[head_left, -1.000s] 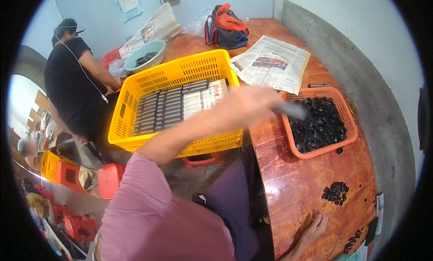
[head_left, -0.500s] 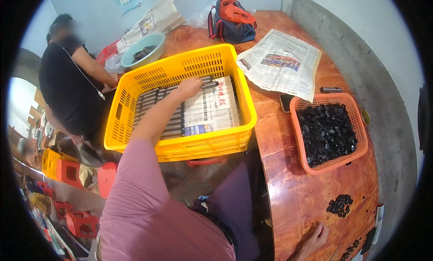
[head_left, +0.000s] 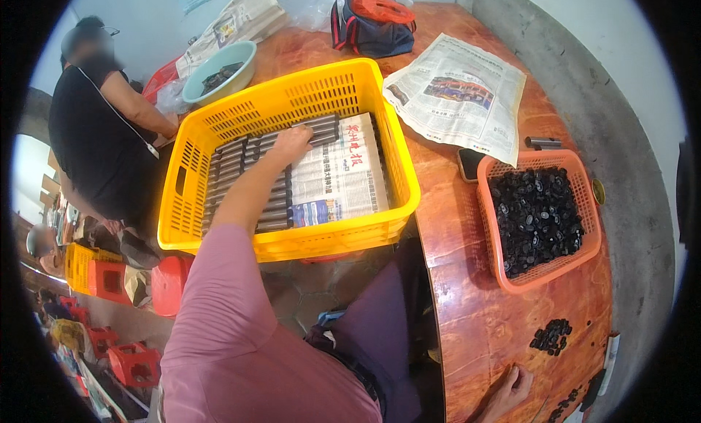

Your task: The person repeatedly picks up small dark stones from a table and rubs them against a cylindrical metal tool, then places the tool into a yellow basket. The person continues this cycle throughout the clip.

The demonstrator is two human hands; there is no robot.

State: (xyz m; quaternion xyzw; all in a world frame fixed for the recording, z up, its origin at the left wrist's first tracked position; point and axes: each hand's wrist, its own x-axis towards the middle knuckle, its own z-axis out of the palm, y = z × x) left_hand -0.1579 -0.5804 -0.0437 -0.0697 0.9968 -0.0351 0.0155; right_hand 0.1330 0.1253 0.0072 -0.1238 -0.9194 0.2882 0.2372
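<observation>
My left hand (head_left: pixel 293 142) reaches into the yellow plastic crate (head_left: pixel 285 252). Its fingers are closed over the dark, rod-like tubes (head_left: pixel 323 128) in the far part of the crate. More such tubes lie side by side in rows along the crate's left part, partly hidden by my forearm. A folded newspaper sheet (head_left: pixel 342 176) lies in the right part of the crate, beside the tubes. My right hand (head_left: pixel 512 388) rests on the reddish wooden table with its fingers curled, and nothing shows in it. Near it lies a small heap of black oval pieces (head_left: pixel 551 337).
An orange basket (head_left: pixel 548 278) full of black pieces stands on the table, with a short tube (head_left: pixel 542 142) behind it. Newspaper (head_left: pixel 467 94), a dark bag (head_left: pixel 372 25) and a pale green basin (head_left: pixel 243 61) sit farther back. A person (head_left: pixel 95 138) works at the left.
My left hand has moved slightly left among the tubes, and more tubes show beside it at the newspaper's far edge. My right hand stays in about the same place.
</observation>
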